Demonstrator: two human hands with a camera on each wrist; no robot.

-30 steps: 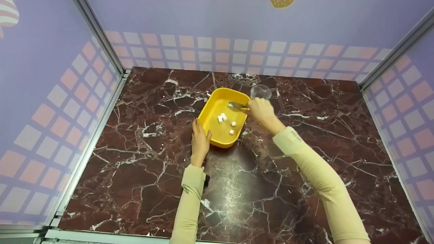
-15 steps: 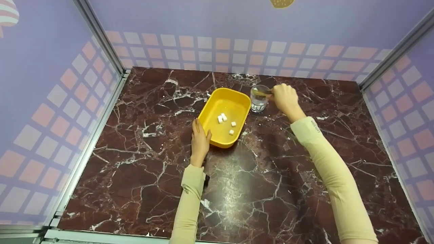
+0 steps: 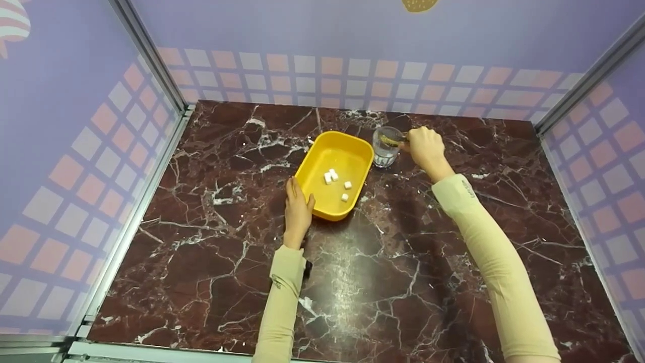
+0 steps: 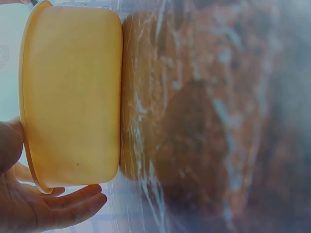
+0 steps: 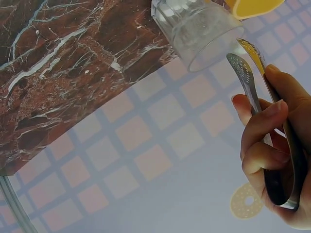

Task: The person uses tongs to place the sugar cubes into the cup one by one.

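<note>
My left hand (image 3: 298,214) holds the near left corner of a yellow rectangular tub (image 3: 335,207), its thumb and fingers spread around the outside and rim. The tub's plain side wall (image 4: 73,97) fills much of the left wrist view. Inside lie several small white cubes (image 3: 328,177). My right hand (image 3: 426,150) grips metal tongs (image 5: 248,82) with perforated tips; the tips stand apart with nothing seen between them. These tips are at the mouth of a clear drinking glass (image 3: 385,157), just right of the tub. Pale pieces show at the glass's bottom in the right wrist view.
Dark red marbled tabletop (image 3: 201,262) extends around the tub and glass. Lilac checked panels (image 3: 282,75) enclose the back and both sides, with metal frame posts (image 3: 151,50) at the corners.
My right hand has carried the tongs from inside the tub rightward to the glass, and a white cube the tongs held is no longer between the tips. The left hand stays put.
</note>
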